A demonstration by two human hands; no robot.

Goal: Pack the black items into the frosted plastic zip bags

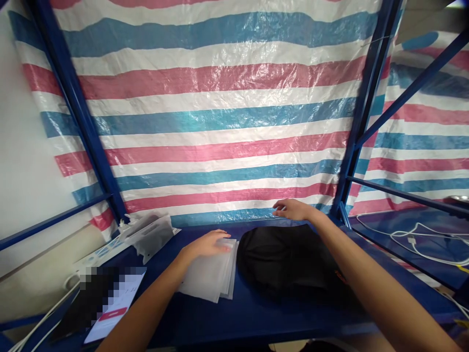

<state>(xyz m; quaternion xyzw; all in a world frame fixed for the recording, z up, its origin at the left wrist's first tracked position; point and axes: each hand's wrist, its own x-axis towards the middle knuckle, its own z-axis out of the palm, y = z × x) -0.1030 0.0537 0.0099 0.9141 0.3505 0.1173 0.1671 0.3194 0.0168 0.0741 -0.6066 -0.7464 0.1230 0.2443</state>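
Note:
My left hand (208,243) lies with its fingers stretched out over a stack of frosted, see-through plastic pouches (207,278) on the blue shelf top. Several edges of the stack fan out on its right side. Beyond the black fabric bag (286,261), near the striped sheet, my right hand (293,209) hovers with loosely bent fingers apart and nothing visible in them. The bag lies flat beside the pouches, and my right forearm passes over its right part. Small orange lettering shows on the bag near that forearm.
Crumpled clear plastic bags (150,237) and a white power strip (97,254) sit at the left. Closer in is a partly blurred-out device with a lit screen (119,305). Blue metal posts (353,142) frame a striped tarp (227,112). White cables (414,239) lie at the right.

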